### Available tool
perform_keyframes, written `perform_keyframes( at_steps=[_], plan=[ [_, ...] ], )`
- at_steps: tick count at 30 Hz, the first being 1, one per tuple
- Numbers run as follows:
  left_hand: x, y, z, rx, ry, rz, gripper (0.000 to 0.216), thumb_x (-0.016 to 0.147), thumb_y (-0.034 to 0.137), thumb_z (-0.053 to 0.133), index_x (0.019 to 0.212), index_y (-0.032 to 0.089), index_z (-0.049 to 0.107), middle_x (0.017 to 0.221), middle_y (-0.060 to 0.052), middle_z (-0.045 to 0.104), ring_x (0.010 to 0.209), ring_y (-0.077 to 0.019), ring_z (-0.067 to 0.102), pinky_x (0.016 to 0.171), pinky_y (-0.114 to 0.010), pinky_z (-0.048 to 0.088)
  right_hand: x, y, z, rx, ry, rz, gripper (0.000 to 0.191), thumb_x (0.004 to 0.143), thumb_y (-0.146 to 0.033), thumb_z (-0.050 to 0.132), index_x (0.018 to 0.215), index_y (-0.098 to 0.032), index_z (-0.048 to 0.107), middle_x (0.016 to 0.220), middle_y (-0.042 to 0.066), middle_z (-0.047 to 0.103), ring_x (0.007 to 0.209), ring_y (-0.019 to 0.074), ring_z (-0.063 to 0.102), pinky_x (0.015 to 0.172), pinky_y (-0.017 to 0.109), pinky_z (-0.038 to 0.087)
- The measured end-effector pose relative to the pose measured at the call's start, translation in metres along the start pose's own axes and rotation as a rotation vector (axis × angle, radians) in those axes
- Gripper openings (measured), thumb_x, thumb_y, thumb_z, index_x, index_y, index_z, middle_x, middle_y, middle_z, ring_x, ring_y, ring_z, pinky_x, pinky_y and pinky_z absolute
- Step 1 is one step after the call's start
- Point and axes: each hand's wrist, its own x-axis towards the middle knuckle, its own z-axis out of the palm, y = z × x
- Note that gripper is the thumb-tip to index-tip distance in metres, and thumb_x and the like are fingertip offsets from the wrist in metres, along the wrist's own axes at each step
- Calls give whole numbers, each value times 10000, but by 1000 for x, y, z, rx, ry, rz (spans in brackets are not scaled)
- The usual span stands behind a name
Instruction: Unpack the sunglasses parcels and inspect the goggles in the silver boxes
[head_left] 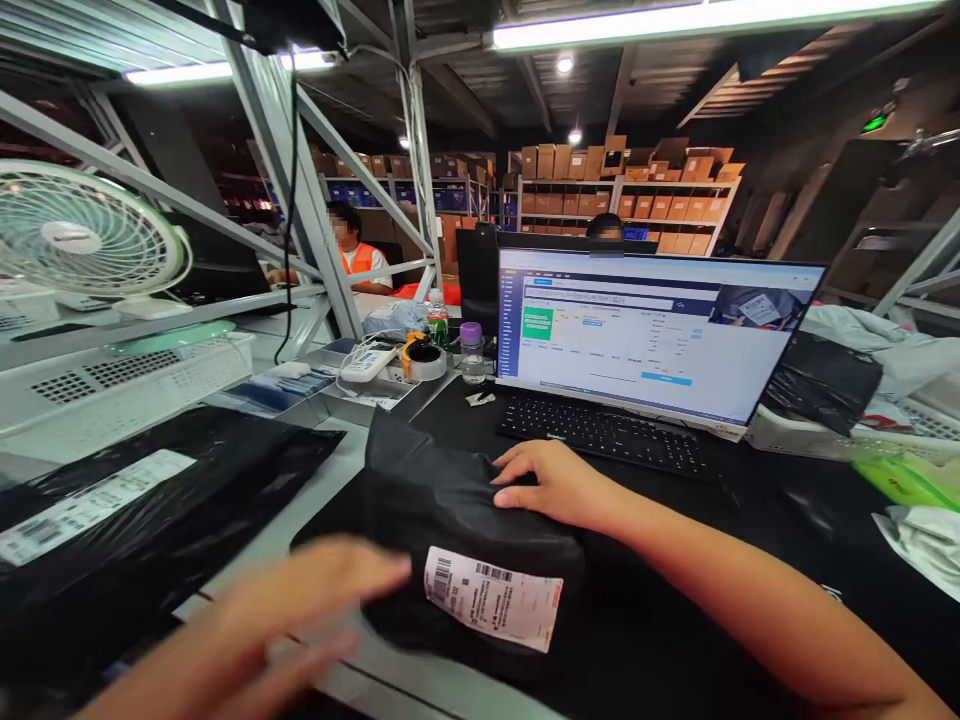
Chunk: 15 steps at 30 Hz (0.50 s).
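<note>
A black plastic mailer parcel [450,490] stands in front of me on the dark desk, a white shipping label [495,598] with barcodes on its near side. My right hand [551,482] grips the top of this parcel, thumb and fingers pressed against the film. To the left, my left hand [322,600] is blurred by motion. Its fingers are stretched out with the thumb apart, close to the label's left edge, and nothing shows in it. Whether it touches the parcel I cannot tell.
Behind the parcel stand a keyboard [600,437] and a lit monitor [637,335]. Another labelled black mailer [247,450] lies at left, below a fan [82,235]. A tape roll [427,362] and purple-capped bottle [472,355] stand farther back. A co-worker [364,262] sits beyond the frame.
</note>
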Motion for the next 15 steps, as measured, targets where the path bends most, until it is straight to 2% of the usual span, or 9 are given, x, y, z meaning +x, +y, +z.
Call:
perform_keyframes(
  at_steps=[2,4,6,8,10,13,15],
  plan=[
    [40,33,5,247,53,215,254,667,362,801,917,319,806,1190,-20,761,1242,-323,615,1183,-426,363,-2,-3,-1,-10,56,6,103,868,-287,761,831,-203,808,1024,36,787,1009,231,729,923,360,546],
    [84,48,9,476,18,435,378,703,442,802,1057,311,785,1352,-7,680,1342,-325,528,1224,-474,280,-6,-9,-5,-109,150,-12,108,885,-172,715,800,-189,779,1002,45,779,966,220,721,892,360,545],
    [121,46,11,702,-215,514,436,852,473,683,1253,302,702,1488,-31,575,1381,-297,500,1216,-492,306,-11,-19,-9,-203,254,-40,149,916,-109,648,833,-179,751,1015,58,762,945,210,704,852,350,539],
    [145,40,15,746,-307,544,480,867,487,675,1308,297,667,1512,-53,550,1386,-288,501,1207,-488,330,-14,-29,-12,-253,341,-57,156,937,-95,616,857,-177,721,1015,57,743,916,197,695,805,330,531],
    [157,37,22,747,-394,598,482,835,509,716,1266,293,695,1413,-65,634,1310,-277,566,1162,-460,392,-15,-38,-16,-293,408,-91,134,945,-102,614,872,-177,697,1013,51,732,893,189,693,766,313,524],
    [155,45,36,753,-508,697,238,870,456,698,981,261,778,1003,-39,766,977,-214,684,933,-353,516,-14,-45,-24,-377,476,-186,120,962,-116,602,892,-173,681,1022,51,734,879,186,697,732,298,516],
    [144,52,44,719,-450,735,211,897,394,676,778,237,750,799,-13,731,790,-175,667,771,-304,513,-13,-45,-32,-439,520,-243,123,969,-126,599,889,-174,678,1016,47,742,852,178,701,699,288,508]
  ],
)
